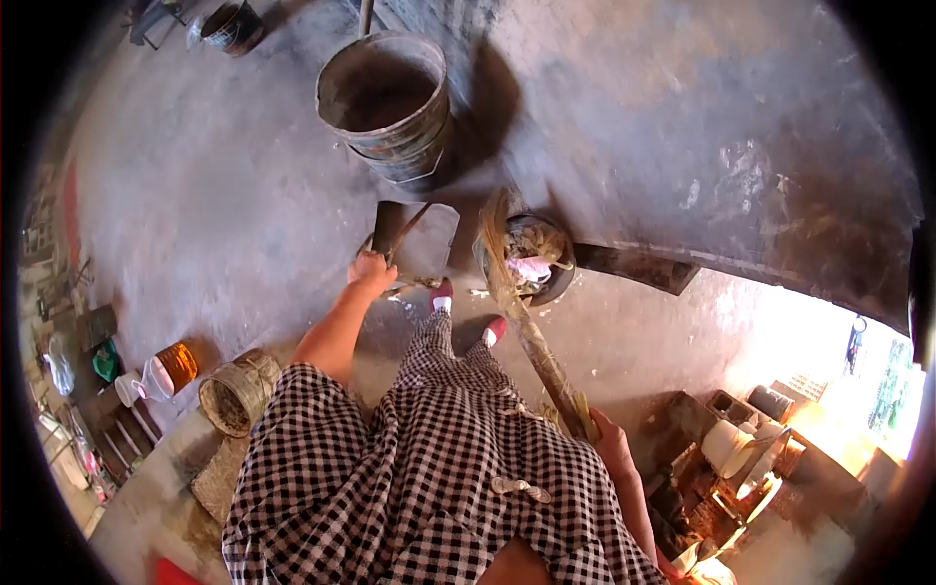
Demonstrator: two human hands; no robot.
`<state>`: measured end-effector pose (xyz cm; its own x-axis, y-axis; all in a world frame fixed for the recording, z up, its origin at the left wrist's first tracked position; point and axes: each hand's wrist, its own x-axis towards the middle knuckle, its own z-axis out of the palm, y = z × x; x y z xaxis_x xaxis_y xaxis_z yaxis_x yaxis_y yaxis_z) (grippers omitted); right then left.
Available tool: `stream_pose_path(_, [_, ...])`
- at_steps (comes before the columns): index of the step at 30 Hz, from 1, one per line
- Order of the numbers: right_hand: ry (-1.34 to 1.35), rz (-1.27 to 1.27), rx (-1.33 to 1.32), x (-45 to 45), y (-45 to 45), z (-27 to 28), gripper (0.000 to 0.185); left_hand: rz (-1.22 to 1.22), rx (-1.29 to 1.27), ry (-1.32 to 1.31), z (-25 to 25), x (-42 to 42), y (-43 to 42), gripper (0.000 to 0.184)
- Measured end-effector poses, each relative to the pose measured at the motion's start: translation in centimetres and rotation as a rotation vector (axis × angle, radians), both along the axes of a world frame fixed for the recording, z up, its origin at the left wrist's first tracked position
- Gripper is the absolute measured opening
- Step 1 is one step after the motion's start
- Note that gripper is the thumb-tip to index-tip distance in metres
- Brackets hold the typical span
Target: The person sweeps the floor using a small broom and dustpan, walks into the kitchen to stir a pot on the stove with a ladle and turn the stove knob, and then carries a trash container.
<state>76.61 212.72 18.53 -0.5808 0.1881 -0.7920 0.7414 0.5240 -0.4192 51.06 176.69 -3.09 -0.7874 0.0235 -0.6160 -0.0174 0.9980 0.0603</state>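
My left hand (370, 273) is closed around the handle of a dustpan (434, 237), a squarish pan with a dark inner side and a thin bar across it. The pan is held low, just in front of my feet. My right hand (612, 444) grips the lower end of a straw broom (531, 341), long and tan, beside my right hip. Its bushy head reaches forward, overlapping the left rim of a round bin (559, 291) of rubbish with a pink scrap in it. Whether broom and bin touch I cannot tell.
A large grimy bucket (405, 146) stands ahead by the wall. Another dark bucket (232, 27) is at the far left. To my left are a worn tub (239, 392) and a jug of orange liquid (171, 370). Cluttered containers (729, 447) sit at right near a bright opening.
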Motion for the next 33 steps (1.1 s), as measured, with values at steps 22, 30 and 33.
stream_pose_path(22, [-0.121, -0.249, -0.219, 0.3, 2.4, -3.8, 0.044, 0.48, 0.448, -0.012, 0.7, 2.4, -1.3, 0.059])
stream_pose_path(30, [-0.169, -0.268, -0.253, 1.4, 2.0, -2.8, 0.046, 0.614, 0.449, -0.128, -3.4, 2.3, -1.0, 0.041])
stream_pose_path(33, [-0.166, -0.201, -0.226, 0.5, 1.8, -1.4, 0.046, 0.496, 0.422, -0.155, -4.6, 2.3, -1.0, 0.056])
